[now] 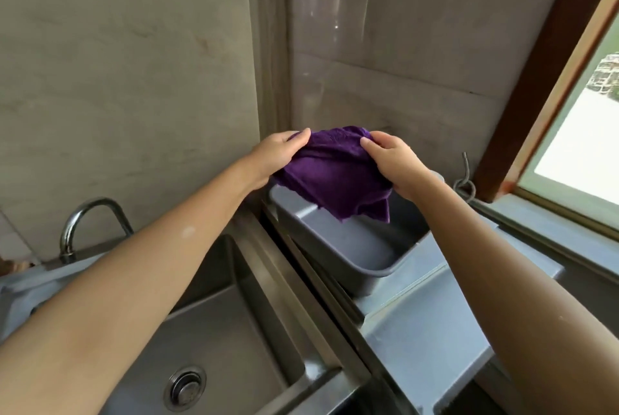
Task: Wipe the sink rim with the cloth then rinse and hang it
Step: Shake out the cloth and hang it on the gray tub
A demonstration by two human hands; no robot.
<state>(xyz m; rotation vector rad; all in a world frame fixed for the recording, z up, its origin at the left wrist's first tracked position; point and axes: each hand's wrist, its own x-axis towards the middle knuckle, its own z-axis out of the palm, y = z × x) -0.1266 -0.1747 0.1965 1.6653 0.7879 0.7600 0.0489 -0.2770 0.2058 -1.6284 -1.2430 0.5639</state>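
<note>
A purple cloth (335,173) is stretched between both my hands, above the far end of a grey plastic bin (378,267). My left hand (278,156) pinches its left upper edge and my right hand (392,163) grips its right side. The cloth's lower corners hang loose over the bin's inside. The steel sink (214,324) lies below my left forearm, with its rim (268,267) running diagonally between basin and bin.
A chrome tap (87,217) curves over the sink's back left corner. The drain (184,388) sits in the basin floor. A grey counter (422,324) carries the bin. A metal hook (465,183) stands by the brown window frame (536,89) at right.
</note>
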